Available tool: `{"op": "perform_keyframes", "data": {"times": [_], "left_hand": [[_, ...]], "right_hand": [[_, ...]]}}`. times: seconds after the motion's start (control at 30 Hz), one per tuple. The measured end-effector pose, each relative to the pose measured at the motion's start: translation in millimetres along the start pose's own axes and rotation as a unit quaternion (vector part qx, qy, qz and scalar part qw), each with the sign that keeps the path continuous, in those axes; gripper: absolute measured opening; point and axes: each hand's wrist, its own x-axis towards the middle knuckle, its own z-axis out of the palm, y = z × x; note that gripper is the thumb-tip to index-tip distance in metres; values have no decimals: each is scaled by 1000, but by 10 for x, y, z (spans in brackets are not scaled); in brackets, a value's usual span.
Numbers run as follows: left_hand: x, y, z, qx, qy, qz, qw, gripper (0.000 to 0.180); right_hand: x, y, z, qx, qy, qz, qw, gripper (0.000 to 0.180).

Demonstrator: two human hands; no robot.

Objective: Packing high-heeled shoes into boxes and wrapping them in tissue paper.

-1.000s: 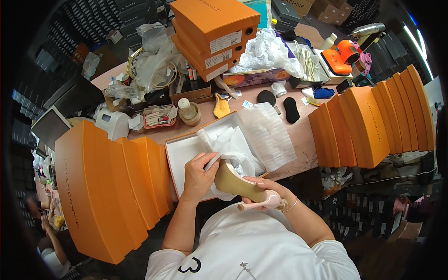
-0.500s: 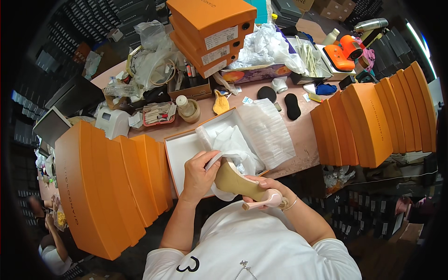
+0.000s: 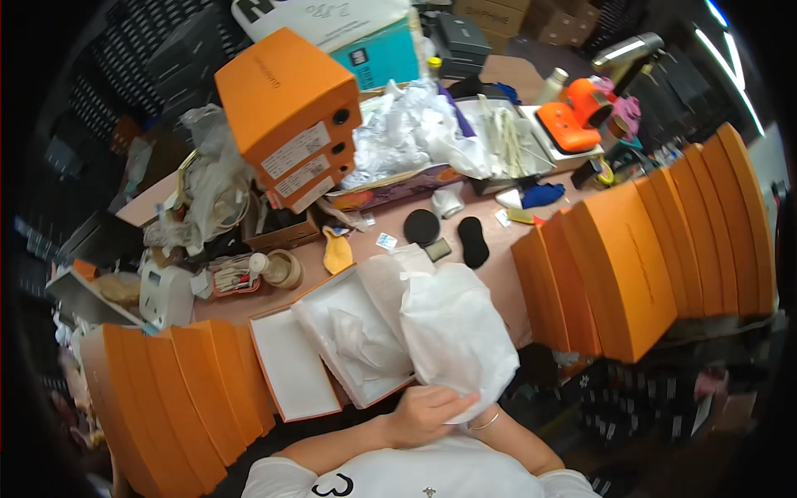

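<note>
A soft white shoe bag [image 3: 457, 328] lies spread out over my right hand. My left hand [image 3: 430, 412] is closed on the bag's near edge, fingers pinched against the material. Of my right arm I see the wrist with a thin bracelet [image 3: 486, 419]; the hand itself is hidden by the bag. No shoe shows; whether one is inside the bag I cannot tell. Just left of the bag, an open shoebox [image 3: 334, 383] with an orange edge and white inside holds crumpled white tissue paper [image 3: 357, 336].
Orange shoeboxes stand in rows at the left [image 3: 178, 407] and right [image 3: 618, 282], with a taller stack [image 3: 290, 108] at the back. Behind the open box lie a yellow cloth piece [image 3: 337, 251], a black round pad [image 3: 422, 227] and a black oblong pad [image 3: 473, 242]. An orange tape dispenser [image 3: 573, 120] stands farther back.
The heeled shoe that my right hand held is out of sight. The white bag now covers that hand and extends forward. My left hand moved right and nearer to me; the view shifted.
</note>
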Motion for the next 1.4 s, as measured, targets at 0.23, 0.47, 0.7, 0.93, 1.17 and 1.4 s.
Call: {"op": "perform_keyframes", "data": {"times": [0.23, 0.47, 0.7, 0.93, 1.17, 1.4], "left_hand": [[-20, -324, 969, -136, -116, -98, 979, 45], [-1498, -467, 475, -211, -32, -572, 792, 29], [-2533, -860, 648, -486, 449, -609, 437, 53], [-2422, -1160, 652, -472, 518, -510, 499, 10], [-2185, -437, 246, 66, 510, -337, 789, 7], [-1397, -381, 138, 163, 109, -94, 976, 13]], "right_hand": [[874, -427, -1283, -221, 23, -90, 971, 40], [1466, -91, -2188, -645, 23, -171, 744, 38], [-237, -561, -1460, -782, -266, 109, 553, 26], [556, 819, -11, -677, -291, -416, 533, 43], [1226, 1516, -315, -743, -286, -235, 558, 23], [1443, 1972, -789, -664, -321, -153, 657, 29]]}}
